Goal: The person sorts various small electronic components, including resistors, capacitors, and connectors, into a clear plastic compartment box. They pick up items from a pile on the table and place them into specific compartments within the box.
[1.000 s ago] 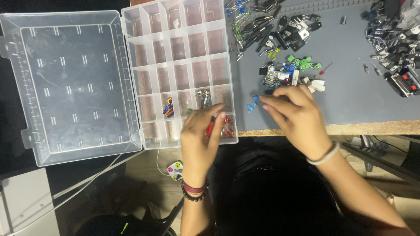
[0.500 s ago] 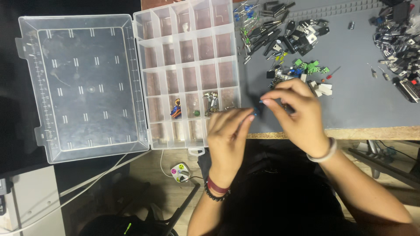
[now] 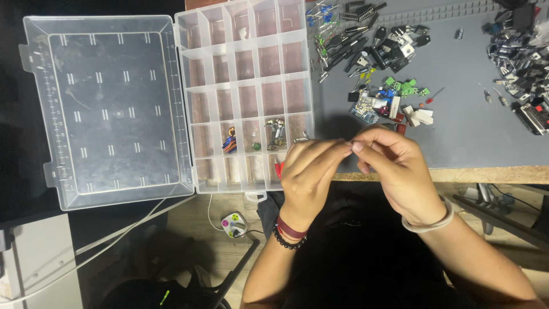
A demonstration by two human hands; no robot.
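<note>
Our left hand (image 3: 309, 171) and right hand (image 3: 394, 166) meet fingertip to fingertip over the near edge of the grey mat (image 3: 469, 131), both pressed into a pinch; what sits between them is too small for us to tell. We judge that we are passing a tiny part from hand to hand while sorting. Just left lies the open clear organiser box (image 3: 246, 97), with red pieces (image 3: 278, 167) in a near compartment beside the left hand. Next comes a careful carry to one cell. Loose components (image 3: 389, 97) lie beyond on the bench.
</note>
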